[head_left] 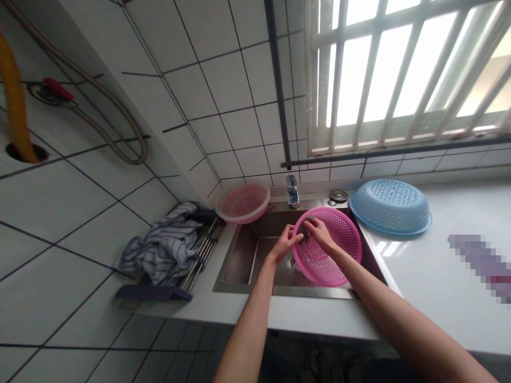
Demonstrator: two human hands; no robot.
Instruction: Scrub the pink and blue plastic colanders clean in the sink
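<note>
Two hands: both meet at the pink colander (331,250), tilted over the sink (243,255) so it drains there.
Left hand (286,242): grip pinching its near rim.
Right hand (319,234): fingers curled inside; grip state unclear.
Worktop (431,266): blue colander (389,206) upturned, probably drying.

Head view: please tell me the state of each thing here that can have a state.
Pink perforated plastic basket: tilted on edge over the sink, gripped by left hand and right hand.
Blue perforated plastic basket: upside down on the counter.
Pink plastic bowl: upright at the sink corner.
Striped cloth: crumpled on the rack.
Faucet: no water visible.
</note>
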